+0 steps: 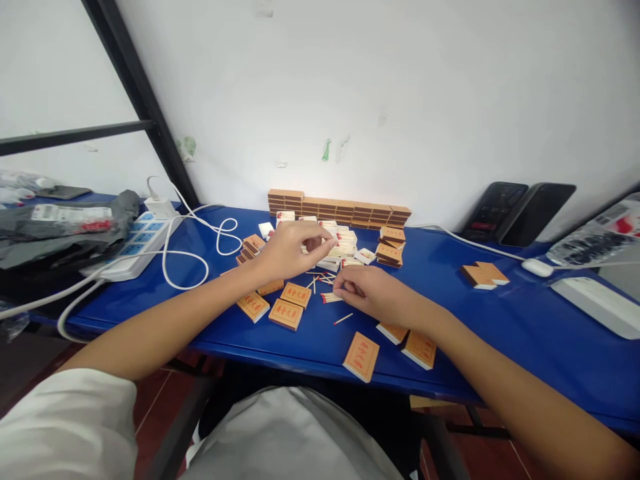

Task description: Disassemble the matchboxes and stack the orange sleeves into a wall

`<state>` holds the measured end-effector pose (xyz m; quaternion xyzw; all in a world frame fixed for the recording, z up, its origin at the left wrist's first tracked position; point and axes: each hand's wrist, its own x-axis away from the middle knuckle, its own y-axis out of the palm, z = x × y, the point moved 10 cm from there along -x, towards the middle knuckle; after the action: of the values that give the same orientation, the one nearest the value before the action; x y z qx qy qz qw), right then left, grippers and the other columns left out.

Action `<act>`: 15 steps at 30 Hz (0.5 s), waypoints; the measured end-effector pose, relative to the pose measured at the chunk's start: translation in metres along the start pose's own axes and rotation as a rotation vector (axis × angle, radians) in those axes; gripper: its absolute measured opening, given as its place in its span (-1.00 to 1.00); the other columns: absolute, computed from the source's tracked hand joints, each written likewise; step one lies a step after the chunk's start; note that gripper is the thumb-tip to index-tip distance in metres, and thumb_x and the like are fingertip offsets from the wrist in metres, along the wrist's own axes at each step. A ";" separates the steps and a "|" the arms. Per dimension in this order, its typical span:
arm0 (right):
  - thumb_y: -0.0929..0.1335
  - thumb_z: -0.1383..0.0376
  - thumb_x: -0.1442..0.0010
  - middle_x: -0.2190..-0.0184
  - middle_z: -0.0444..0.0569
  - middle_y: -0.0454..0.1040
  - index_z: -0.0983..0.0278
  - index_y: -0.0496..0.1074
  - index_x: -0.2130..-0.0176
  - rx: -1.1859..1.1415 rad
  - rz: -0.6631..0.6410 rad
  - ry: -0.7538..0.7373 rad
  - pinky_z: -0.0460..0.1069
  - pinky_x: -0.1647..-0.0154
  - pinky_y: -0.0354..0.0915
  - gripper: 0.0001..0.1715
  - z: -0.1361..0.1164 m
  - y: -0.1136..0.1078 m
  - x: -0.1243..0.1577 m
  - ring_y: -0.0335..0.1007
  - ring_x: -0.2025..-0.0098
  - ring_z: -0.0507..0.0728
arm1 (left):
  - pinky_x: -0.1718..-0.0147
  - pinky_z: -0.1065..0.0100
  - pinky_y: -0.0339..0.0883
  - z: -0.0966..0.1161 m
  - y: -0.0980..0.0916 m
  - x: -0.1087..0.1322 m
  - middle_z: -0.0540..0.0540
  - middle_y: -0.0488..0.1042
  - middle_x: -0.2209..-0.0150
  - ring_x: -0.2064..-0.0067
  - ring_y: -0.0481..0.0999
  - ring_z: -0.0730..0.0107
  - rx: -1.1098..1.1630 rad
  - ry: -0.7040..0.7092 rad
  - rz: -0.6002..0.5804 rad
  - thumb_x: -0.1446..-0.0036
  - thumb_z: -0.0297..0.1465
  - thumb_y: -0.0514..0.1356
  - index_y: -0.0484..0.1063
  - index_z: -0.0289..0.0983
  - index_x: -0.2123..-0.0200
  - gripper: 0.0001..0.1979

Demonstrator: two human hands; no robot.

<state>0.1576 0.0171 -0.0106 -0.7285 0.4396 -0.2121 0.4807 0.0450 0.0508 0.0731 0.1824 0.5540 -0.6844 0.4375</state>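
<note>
My left hand [293, 250] hovers over the open matchbox trays with its thumb and fingers brought together; whether anything is between the tips is too small to tell. A small bunch of red-headed matches [330, 298] lies at the fingertips of my right hand [367, 290], whose fingers are curled closed on their ends. Loose matches [315, 282] are scattered between the hands, and a single match [343, 319] lies nearer the front. Behind the hands, white trays filled with matches [345, 245] sit close together, partly hidden by my left hand.
A row of stacked matchboxes [345, 210] stands along the wall. Closed orange matchboxes [287, 313] lie left, another matchbox [361, 357] near the front edge. A power strip [135, 247] with white cables is at left; two phones [537, 213] lean at right.
</note>
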 end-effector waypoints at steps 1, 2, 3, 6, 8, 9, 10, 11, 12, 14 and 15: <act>0.32 0.36 -0.35 0.42 -0.13 0.42 0.24 0.47 0.25 0.010 0.001 0.000 -0.02 0.31 0.14 -0.87 0.001 0.000 0.000 0.25 0.42 0.06 | 0.43 0.36 0.30 0.000 0.000 0.000 0.02 0.57 0.46 0.45 0.50 0.45 0.001 0.002 0.000 -0.36 -0.32 0.23 0.59 -0.23 0.31 -0.80; 0.32 0.36 -0.35 0.42 -0.12 0.42 0.25 0.47 0.24 0.017 0.005 -0.001 -0.02 0.31 0.14 -0.87 0.001 -0.001 0.000 0.25 0.42 0.06 | 0.43 0.36 0.30 0.000 0.000 0.000 0.02 0.57 0.46 0.45 0.50 0.46 0.003 0.005 -0.001 -0.36 -0.32 0.24 0.59 -0.23 0.31 -0.80; 0.32 0.36 -0.35 0.42 -0.12 0.42 0.25 0.48 0.24 0.020 0.012 -0.003 -0.02 0.31 0.14 -0.88 0.002 -0.003 0.000 0.25 0.41 0.06 | 0.43 0.36 0.30 0.000 0.000 0.000 0.01 0.57 0.46 0.45 0.50 0.46 0.005 0.006 -0.002 -0.36 -0.32 0.24 0.60 -0.23 0.31 -0.80; 0.33 0.33 -0.35 0.44 -0.13 0.40 0.25 0.48 0.24 0.011 0.051 -0.012 -0.02 0.32 0.14 -0.88 0.004 -0.009 0.000 0.24 0.42 0.07 | 0.43 0.35 0.31 0.000 0.001 0.000 0.00 0.58 0.46 0.44 0.51 0.44 0.013 0.006 -0.003 -0.37 -0.31 0.23 0.60 -0.22 0.30 -0.80; 0.34 0.31 -0.36 0.47 -0.15 0.38 0.24 0.49 0.24 0.007 0.090 -0.005 -0.01 0.34 0.13 -0.88 0.005 -0.012 -0.001 0.23 0.44 0.06 | 0.43 0.36 0.31 0.000 0.000 0.001 0.00 0.58 0.46 0.45 0.51 0.44 0.013 0.005 -0.001 -0.37 -0.31 0.23 0.60 -0.22 0.30 -0.80; 0.35 0.31 -0.36 0.49 -0.16 0.37 0.24 0.49 0.24 0.010 0.110 0.007 -0.01 0.34 0.12 -0.88 0.006 -0.012 -0.002 0.23 0.44 0.06 | 0.43 0.36 0.31 0.001 0.000 0.001 0.01 0.58 0.46 0.45 0.51 0.45 0.012 0.005 -0.001 -0.36 -0.32 0.23 0.60 -0.22 0.30 -0.80; 0.36 0.30 -0.36 0.52 -0.18 0.35 0.24 0.50 0.24 0.015 0.129 0.021 -0.01 0.35 0.11 -0.89 0.007 -0.013 -0.003 0.23 0.45 0.07 | 0.43 0.36 0.30 0.000 0.000 0.000 0.01 0.58 0.47 0.45 0.51 0.45 0.009 0.005 -0.001 -0.36 -0.32 0.23 0.61 -0.22 0.30 -0.81; 0.37 0.28 -0.35 0.54 -0.19 0.33 0.23 0.50 0.25 0.023 0.144 0.037 -0.01 0.36 0.09 -0.89 0.009 -0.012 -0.004 0.23 0.45 0.07 | 0.43 0.36 0.30 0.000 0.001 0.000 0.01 0.58 0.47 0.45 0.51 0.45 0.006 0.007 -0.004 -0.36 -0.32 0.23 0.61 -0.22 0.29 -0.81; 0.39 0.26 -0.35 0.55 -0.20 0.31 0.23 0.50 0.26 0.031 0.156 0.052 -0.01 0.37 0.08 -0.88 0.010 -0.012 -0.005 0.23 0.45 0.07 | 0.43 0.36 0.30 0.001 0.001 0.000 0.01 0.58 0.46 0.45 0.51 0.44 0.001 0.010 -0.007 -0.36 -0.32 0.23 0.61 -0.22 0.29 -0.80; 0.43 0.23 -0.32 0.56 -0.20 0.30 0.23 0.49 0.29 0.039 0.164 0.081 -0.01 0.38 0.05 -0.85 0.013 -0.009 -0.007 0.23 0.46 0.07 | 0.44 0.35 0.29 0.001 0.002 0.000 0.00 0.58 0.47 0.44 0.51 0.43 -0.010 0.018 -0.012 -0.36 -0.31 0.22 0.61 -0.22 0.30 -0.79; 0.44 0.22 -0.32 0.56 -0.20 0.30 0.23 0.49 0.30 0.038 0.158 0.094 -0.02 0.39 0.05 -0.84 0.015 -0.007 -0.008 0.23 0.46 0.07 | 0.44 0.35 0.29 0.001 0.002 0.000 0.00 0.58 0.47 0.44 0.51 0.43 -0.015 0.021 -0.015 -0.37 -0.30 0.22 0.61 -0.22 0.30 -0.78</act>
<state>0.1672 0.0328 -0.0101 -0.6716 0.5136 -0.2154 0.4885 0.0466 0.0502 0.0718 0.1821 0.5651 -0.6816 0.4278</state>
